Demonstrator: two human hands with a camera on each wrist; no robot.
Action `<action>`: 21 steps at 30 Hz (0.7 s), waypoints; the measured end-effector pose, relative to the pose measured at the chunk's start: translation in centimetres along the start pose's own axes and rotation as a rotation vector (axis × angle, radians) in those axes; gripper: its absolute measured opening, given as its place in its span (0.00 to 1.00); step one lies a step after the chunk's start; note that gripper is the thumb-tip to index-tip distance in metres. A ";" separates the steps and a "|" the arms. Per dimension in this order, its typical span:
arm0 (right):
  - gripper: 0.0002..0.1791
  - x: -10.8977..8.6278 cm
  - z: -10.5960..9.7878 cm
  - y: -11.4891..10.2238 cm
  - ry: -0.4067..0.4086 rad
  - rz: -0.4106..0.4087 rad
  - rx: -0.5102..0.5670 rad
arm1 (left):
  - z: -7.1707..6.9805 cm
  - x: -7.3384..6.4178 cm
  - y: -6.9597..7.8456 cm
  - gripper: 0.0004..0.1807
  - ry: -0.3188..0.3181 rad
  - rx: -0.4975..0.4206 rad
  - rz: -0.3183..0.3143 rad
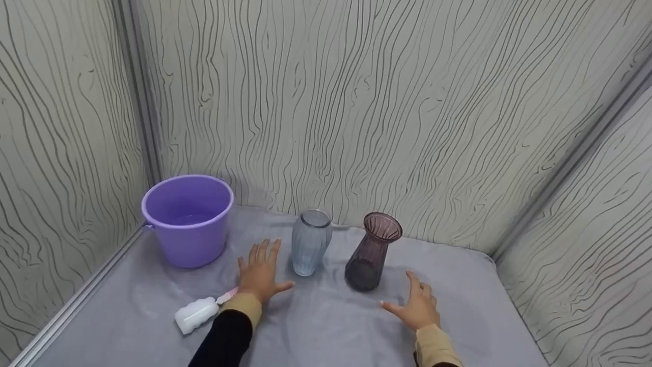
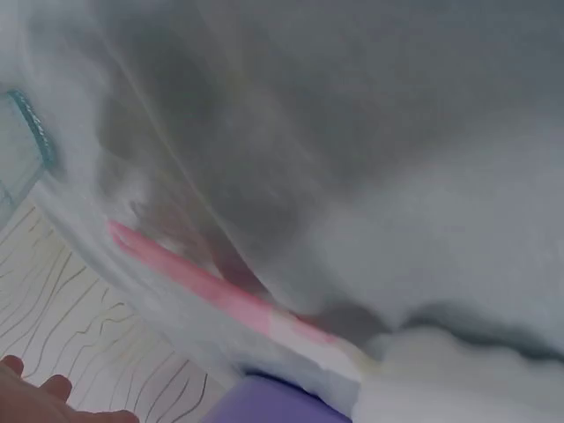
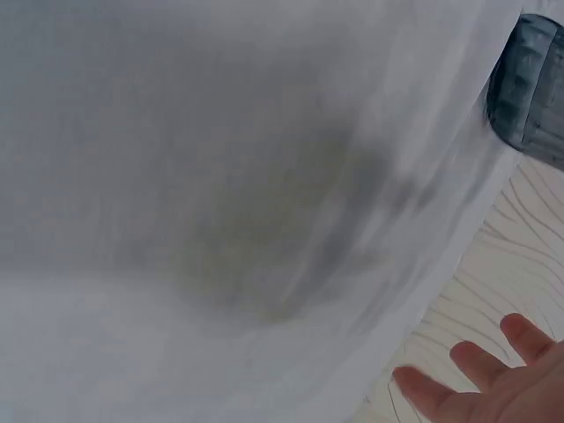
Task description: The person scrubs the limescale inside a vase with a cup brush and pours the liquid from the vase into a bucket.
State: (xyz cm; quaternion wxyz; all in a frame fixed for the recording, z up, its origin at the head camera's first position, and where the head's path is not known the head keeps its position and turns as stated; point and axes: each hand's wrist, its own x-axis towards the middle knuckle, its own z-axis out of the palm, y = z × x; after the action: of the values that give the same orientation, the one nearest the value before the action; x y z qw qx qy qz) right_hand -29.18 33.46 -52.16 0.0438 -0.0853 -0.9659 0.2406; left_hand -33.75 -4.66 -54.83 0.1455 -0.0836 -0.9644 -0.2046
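Note:
My left hand (image 1: pixel 260 275) is spread over the cloth with its fingers straight and nothing in them. Just right of it stands a light blue ribbed glass vase (image 1: pixel 309 244), upright. A purple glass vase (image 1: pixel 368 260) with a flared rim stands further right. My right hand (image 1: pixel 418 306) is beside that one, fingers spread and thumb out, holding nothing. Below the left hand lies a white brush (image 1: pixel 196 314) with a wavy-edged body; its pink handle (image 2: pixel 194 278) runs partly behind the left wrist in the head view.
A purple bucket (image 1: pixel 188 244) stands at the back left corner. Grey cloth (image 1: pixel 326 331) covers the table. Wood-grain patterned panels (image 1: pixel 326 102) close in the back and both sides.

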 end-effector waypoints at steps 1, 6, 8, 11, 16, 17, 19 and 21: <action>0.66 0.0 0.2 -0.2 0.015 -0.002 0.027 | 0.2 0.1 0.2 0.63 0.016 -0.019 0.000; 0.57 0.5 1.6 -2.0 0.031 -0.021 0.155 | 1.0 0.7 1.3 0.62 0.097 -0.122 0.004; 0.50 0.5 2.2 -2.7 0.008 -0.025 0.190 | 1.4 1.0 1.6 0.61 0.130 -0.163 0.018; 0.42 0.4 3.0 -3.5 -0.038 -0.039 0.234 | 1.7 1.5 2.3 0.61 0.142 -0.235 0.022; 0.40 0.2 4.1 -5.2 -0.077 -0.091 0.280 | 1.6 2.1 3.5 0.60 0.106 -0.376 -0.040; 0.40 0.2 4.2 -5.6 -0.078 -0.096 0.289 | 1.5 2.3 3.7 0.60 0.100 -0.402 -0.052; 0.40 0.4 4.4 -6.2 -0.078 -0.101 0.306 | 1.5 2.5 4.1 0.60 0.092 -0.442 -0.072; 0.40 0.6 4.6 -6.9 -0.078 -0.098 0.330 | 1.5 2.7 4.2 0.60 0.090 -0.481 -0.085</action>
State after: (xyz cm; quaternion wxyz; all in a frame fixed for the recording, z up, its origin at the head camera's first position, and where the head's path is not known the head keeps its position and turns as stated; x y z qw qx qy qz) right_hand -31.32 25.49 -52.90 0.0313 -0.0202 -0.9172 0.3967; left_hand -35.71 0.02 -53.70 0.1556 -0.0661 -0.8832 -0.4375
